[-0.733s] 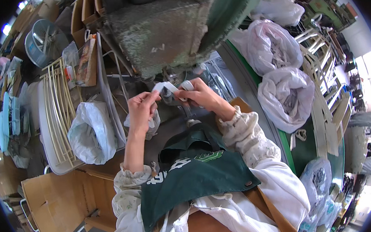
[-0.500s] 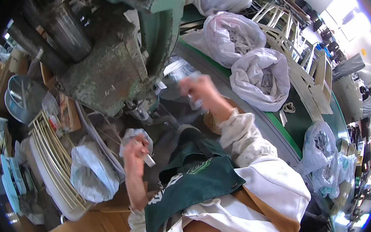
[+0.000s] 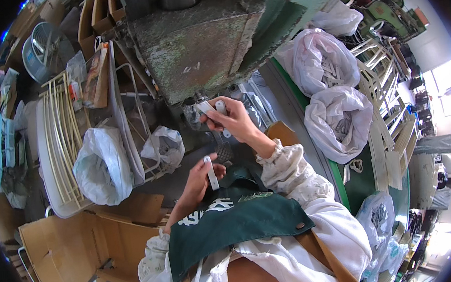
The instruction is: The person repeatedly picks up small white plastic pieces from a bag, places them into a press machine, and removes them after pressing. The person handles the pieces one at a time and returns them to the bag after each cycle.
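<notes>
Head view: under a worn green machine, the right hand pinches flat metal pieces close to the machine's mouth — a slip there could catch fingers. The left hand, grip closed, holds one metal strip above the green apron, liable to drop among the bags.

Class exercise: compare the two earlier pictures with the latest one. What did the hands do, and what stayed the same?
The right hand went forward to the green machine, gripping pale strips. The left hand, drawn back from the right one, keeps one strip. The plastic bags have not moved.
</notes>
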The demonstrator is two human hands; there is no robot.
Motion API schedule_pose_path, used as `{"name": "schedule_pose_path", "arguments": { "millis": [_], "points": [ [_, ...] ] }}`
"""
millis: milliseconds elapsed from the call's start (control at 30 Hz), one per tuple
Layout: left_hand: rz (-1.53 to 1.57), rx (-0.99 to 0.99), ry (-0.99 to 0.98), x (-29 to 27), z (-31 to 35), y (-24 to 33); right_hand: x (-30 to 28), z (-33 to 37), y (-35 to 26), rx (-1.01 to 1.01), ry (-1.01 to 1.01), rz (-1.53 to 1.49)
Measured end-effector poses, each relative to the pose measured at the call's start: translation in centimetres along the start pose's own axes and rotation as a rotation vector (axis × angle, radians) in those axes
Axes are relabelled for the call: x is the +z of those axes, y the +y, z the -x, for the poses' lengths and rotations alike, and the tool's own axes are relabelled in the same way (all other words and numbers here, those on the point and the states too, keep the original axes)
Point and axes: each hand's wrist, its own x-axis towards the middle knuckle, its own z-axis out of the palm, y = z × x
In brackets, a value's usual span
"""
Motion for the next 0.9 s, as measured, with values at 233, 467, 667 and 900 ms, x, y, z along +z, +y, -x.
{"name": "schedule_pose_path", "arguments": {
  "millis": [233, 467, 667, 900],
  "points": [
    [0.111, 0.261, 0.063, 1.1, -1.9, 3.9, 1.2, -0.7, 0.7, 0.115, 0.134, -0.071],
    [0.294, 0.410, 0.195, 0.3, -3.0, 6.5, -3.1, -0.1, 4.1, 0.394, 0.220, -0.101],
    [0.348, 0.269, -0.092, 0.7, -3.1, 6.9, -10.3, -11.7, 15.7, -0.475, 0.111, 1.423],
    [-0.276, 0.519, 0.450, 1.6, -1.0, 6.6, -9.8, -15.0, 19.1, -0.602, 0.014, 1.365]
  ]
}}
